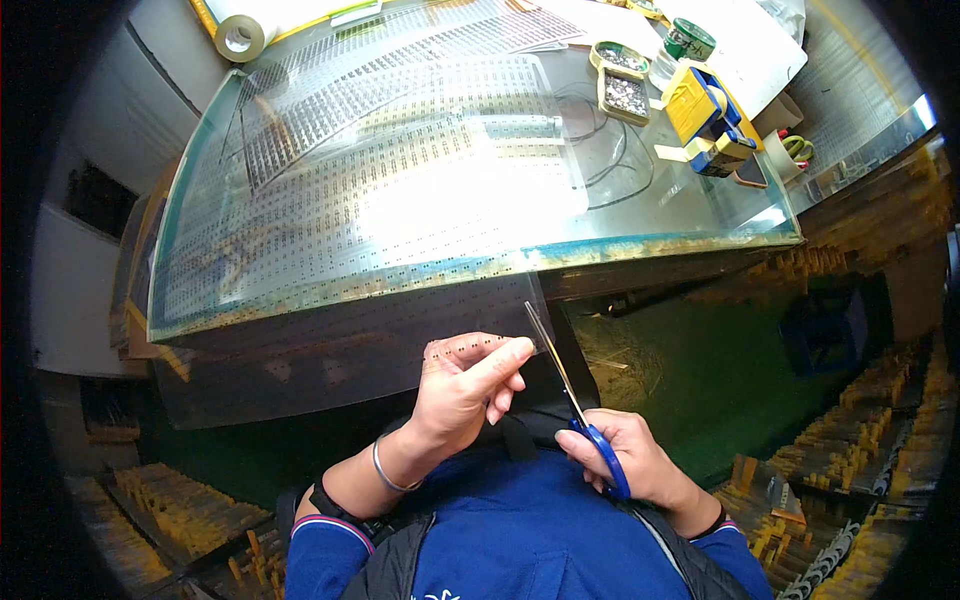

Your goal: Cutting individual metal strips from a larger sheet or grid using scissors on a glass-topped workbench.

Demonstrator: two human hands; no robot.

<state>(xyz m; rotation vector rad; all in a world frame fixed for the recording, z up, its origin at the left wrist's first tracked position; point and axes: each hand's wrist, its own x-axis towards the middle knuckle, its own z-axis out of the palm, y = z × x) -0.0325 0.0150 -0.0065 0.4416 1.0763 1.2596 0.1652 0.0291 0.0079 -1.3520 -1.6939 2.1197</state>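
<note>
My left hand (465, 385) is closed, thumb against fingers, pinching the near right corner of a clear plastic film (300, 350) printed with rows of tiny dark marks. The film hangs over the front of the table toward me. My right hand (640, 460) grips a pair of scissors (608, 460) by its blue handles. The slim metal blades point up and away, just right of my left fingertips and close to the film's right edge. Whether the blades touch the film I cannot tell, and they look almost closed together.
The glass tabletop (680, 230) carries more printed sheets (330, 125), a thin dark cable (628, 165), a tray of small parts (625, 98), a jar (688, 42) and a yellow-and-blue tape dispenser (705, 115). A tape roll (240, 38) lies far left. Yellow-pegged racks (840, 450) stand at right.
</note>
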